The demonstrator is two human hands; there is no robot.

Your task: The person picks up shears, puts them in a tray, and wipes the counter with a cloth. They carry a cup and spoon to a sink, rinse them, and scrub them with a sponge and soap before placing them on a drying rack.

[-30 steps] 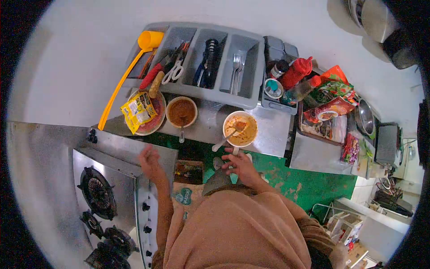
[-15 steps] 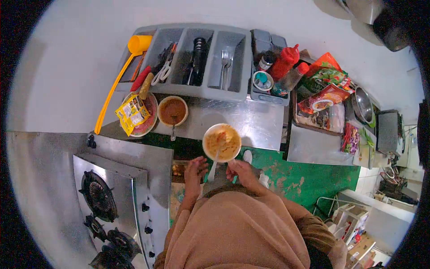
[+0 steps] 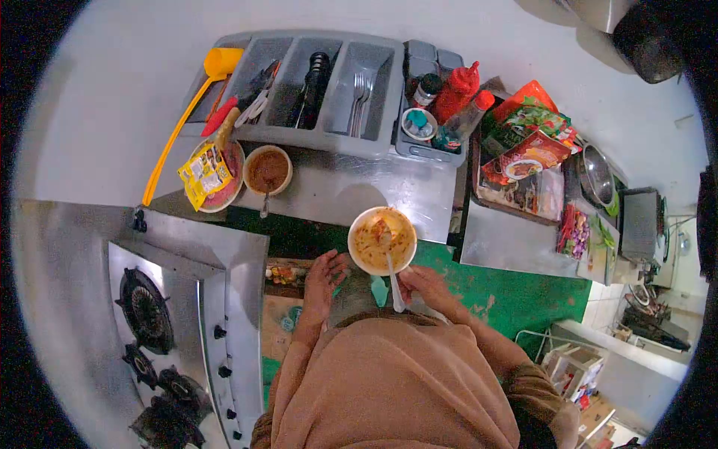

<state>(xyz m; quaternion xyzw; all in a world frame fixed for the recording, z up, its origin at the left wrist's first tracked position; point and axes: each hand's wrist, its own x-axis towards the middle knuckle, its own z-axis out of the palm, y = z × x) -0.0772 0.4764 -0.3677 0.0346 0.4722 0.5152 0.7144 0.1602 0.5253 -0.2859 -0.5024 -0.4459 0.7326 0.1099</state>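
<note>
In front of my body, a white bowl with orange-brown food is held by my right hand, at the near right of its rim. A metal spoon rests in the food, its handle hanging over the near edge toward me. Left of the bowl and apart from it, my left hand holds nothing, fingers loosely apart. On the counter behind stands another white bowl, filled with red-brown sauce and a spoon. Beside it, a yellow packet lies on a plate of something pinkish.
A grey cutlery tray stands at the back of the steel counter, with a long yellow ladle at its left. Sauce bottles and food packets are on the right. A gas stove sits at my left.
The bowl has shifted slightly right with my right hand, and the spoon handle has swung from the left to the right. The view has turned a little. My left hand is farther from the bowl.
</note>
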